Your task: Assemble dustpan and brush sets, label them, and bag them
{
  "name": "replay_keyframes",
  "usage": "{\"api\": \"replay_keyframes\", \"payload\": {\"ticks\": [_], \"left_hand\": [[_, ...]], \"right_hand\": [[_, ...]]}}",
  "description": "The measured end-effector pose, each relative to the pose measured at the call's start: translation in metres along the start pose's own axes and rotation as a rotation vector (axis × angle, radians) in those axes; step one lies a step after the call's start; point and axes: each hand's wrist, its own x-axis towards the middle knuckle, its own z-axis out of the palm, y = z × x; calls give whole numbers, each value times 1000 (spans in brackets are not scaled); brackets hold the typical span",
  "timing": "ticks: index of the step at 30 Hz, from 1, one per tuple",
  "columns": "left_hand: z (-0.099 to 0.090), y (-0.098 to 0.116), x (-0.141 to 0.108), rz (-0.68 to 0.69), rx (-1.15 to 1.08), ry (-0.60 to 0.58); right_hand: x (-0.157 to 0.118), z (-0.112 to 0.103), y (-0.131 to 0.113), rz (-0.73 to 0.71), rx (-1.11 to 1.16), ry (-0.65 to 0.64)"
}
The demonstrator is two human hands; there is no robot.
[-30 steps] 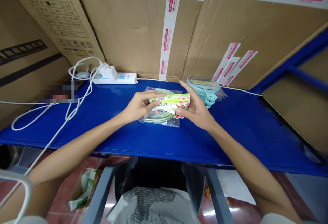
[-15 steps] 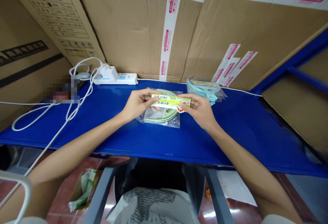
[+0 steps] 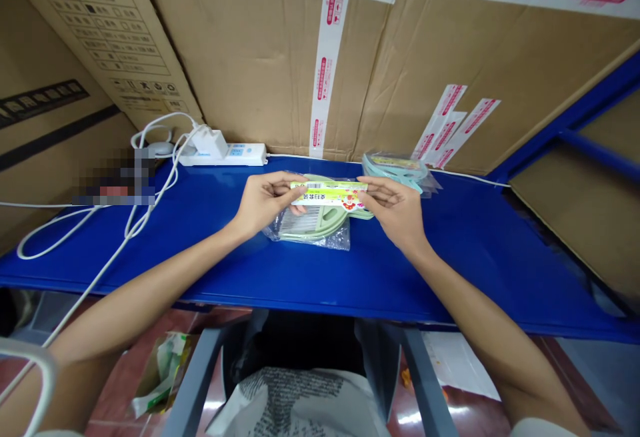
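Observation:
A printed card label (image 3: 325, 194) in white and yellow-green, with red flower shapes at its right end, is stretched between both hands. My left hand (image 3: 267, 200) pinches its left end between thumb and fingers. Its right end is pinched by my right hand (image 3: 397, 207). Just beneath the label lies a pale green dustpan and brush set (image 3: 320, 227), partly inside a clear plastic bag (image 3: 333, 242). White bristles show on its left side, and the label and fingers hide part of it.
Behind my right hand lies a light blue set (image 3: 395, 169) in clear plastic. A white power strip (image 3: 245, 154) with cables sits at the back left of the blue table (image 3: 300, 284). Large cardboard boxes (image 3: 250, 57) wall off the back.
The label has been straightened and turned flatter toward me, showing more of its right end. My right hand has shifted slightly, uncovering the green handle below.

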Motion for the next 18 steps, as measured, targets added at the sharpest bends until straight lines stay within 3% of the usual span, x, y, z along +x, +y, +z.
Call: {"api": "replay_keyframes", "payload": {"ticks": [14,16,18], "left_hand": [[3,2,-2,27,-22,40],[3,3,-3,42,-34,5],[2,4,-2,51,-56,-23]], "right_hand": [[0,3,0,-23,9,10],[2,-3,-5,-55,10,25],[8,-22,-16,-99,3,42]]}}
